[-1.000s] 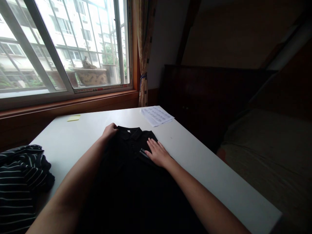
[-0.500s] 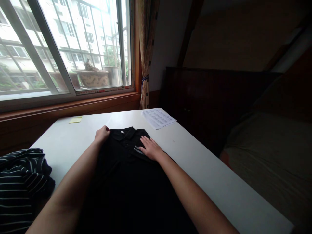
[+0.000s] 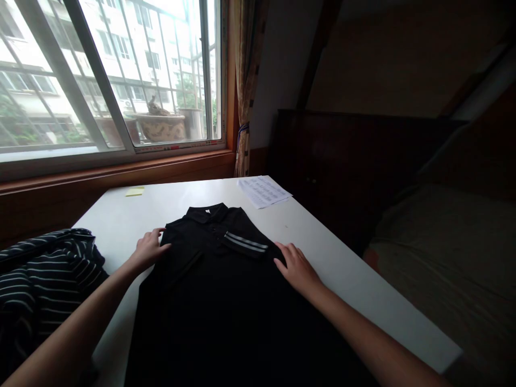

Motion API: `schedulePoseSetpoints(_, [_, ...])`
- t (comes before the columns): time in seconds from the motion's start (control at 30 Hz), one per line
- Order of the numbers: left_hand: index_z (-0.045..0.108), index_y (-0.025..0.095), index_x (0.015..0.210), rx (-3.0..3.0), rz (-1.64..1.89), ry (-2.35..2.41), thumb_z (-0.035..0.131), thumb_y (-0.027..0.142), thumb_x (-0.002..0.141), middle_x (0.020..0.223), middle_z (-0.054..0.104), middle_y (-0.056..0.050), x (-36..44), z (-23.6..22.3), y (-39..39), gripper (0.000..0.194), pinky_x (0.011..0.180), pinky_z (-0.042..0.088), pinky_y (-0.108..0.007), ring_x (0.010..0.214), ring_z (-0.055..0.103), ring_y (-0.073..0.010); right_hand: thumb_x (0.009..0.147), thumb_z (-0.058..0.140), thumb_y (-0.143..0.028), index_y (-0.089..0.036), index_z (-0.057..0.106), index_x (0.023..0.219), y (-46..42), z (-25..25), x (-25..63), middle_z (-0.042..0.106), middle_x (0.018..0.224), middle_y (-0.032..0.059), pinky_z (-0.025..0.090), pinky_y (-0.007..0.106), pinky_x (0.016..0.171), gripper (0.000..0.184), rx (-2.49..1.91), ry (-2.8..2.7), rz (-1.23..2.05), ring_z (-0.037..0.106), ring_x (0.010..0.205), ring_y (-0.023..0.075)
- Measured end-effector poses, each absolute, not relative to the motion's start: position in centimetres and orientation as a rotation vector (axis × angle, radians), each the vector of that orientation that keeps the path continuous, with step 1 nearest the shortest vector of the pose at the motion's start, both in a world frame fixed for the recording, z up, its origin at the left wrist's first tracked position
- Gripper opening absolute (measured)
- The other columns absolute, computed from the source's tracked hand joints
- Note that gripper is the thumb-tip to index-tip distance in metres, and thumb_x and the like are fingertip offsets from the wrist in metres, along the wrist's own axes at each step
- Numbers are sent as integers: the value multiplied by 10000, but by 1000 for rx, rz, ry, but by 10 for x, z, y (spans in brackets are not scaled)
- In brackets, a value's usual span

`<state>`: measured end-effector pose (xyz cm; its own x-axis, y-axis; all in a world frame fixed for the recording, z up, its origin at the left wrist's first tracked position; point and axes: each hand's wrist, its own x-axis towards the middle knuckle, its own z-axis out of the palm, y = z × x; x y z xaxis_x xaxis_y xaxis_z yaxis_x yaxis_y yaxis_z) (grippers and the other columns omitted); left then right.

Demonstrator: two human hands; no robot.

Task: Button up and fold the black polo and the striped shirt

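Note:
A black polo shirt [image 3: 226, 312] lies spread on the white table [image 3: 346, 263], its collar toward the far side. Both sleeves are folded inward over its front; the right one shows two pale stripes near its cuff. My left hand [image 3: 150, 248] rests at the shirt's left edge below the shoulder, fingers apart, the fingertips touching the cloth. At the right edge, beside the striped sleeve, my right hand [image 3: 297, 269] lies with its fingers spread, the tips on the fabric. Neither hand grips the shirt.
A crumpled black garment with white stripes [image 3: 52, 279] lies at the table's left. Printed sheets [image 3: 264, 192] and a yellow sticky note [image 3: 134, 191] are at the far edge. Beyond stand a window [image 3: 121, 80] and a tied curtain [image 3: 243, 107].
My left hand has let go of the shirt near the collar and moved down its left side. My right hand has slid off the folded sleeve, right and toward me.

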<state>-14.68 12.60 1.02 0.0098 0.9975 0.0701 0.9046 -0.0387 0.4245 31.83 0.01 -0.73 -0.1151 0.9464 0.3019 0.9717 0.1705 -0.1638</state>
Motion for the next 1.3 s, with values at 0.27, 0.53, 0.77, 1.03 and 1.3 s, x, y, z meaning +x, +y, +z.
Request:
schedulePoseSetpoints(0.27, [278, 166, 1444, 1814, 534, 1615, 623, 584, 697, 900, 656, -56, -164, 3, 40, 924, 660, 519, -351, 717, 662, -251, 978, 364, -348, -194, 383, 1445, -66, -18, 365, 666, 1218, 145, 540, 419, 859, 492, -2014, -2074, -56, 678, 1035, 301])
schedulePoseSetpoints(0.53, [374, 212, 1365, 1822, 549, 1607, 555, 568, 757, 807, 642, -20, -162, 10, -4, 728, 709, 483, -356, 735, 639, -255, 982, 359, -341, -226, 376, 1437, -75, -19, 390, 724, 1107, 134, 550, 403, 748, 470, -2028, -2087, -20, 720, 910, 308])
schedulePoseSetpoints(0.77, [392, 277, 1350, 1829, 527, 1484, 555, 479, 801, 824, 600, 4, -119, 0, -46, 607, 639, 461, -299, 634, 598, -187, 960, 414, -307, -185, 435, 1392, -22, -16, 440, 704, 1162, 161, 527, 395, 800, 449, -2034, -2090, -71, 706, 959, 297])
schedulePoseSetpoints(1.03, [420, 383, 1390, 1972, 356, 1290, 601, 358, 831, 813, 650, 3, -56, 4, -111, 588, 635, 428, -282, 675, 609, -187, 912, 470, -287, -157, 499, 1343, 25, -4, 467, 657, 1242, 181, 501, 395, 894, 451, -2027, -2005, -129, 665, 1070, 289])
schedulePoseSetpoints(1.3, [547, 262, 1226, 2082, 709, 1610, 496, 557, 858, 984, 661, -71, -113, 35, -12, 474, 796, 509, -363, 864, 654, -254, 888, 487, -502, -198, 519, 1312, -4, -15, 492, 677, 1210, 159, 513, 399, 873, 523, -2105, -1876, 36, 664, 1074, 317])
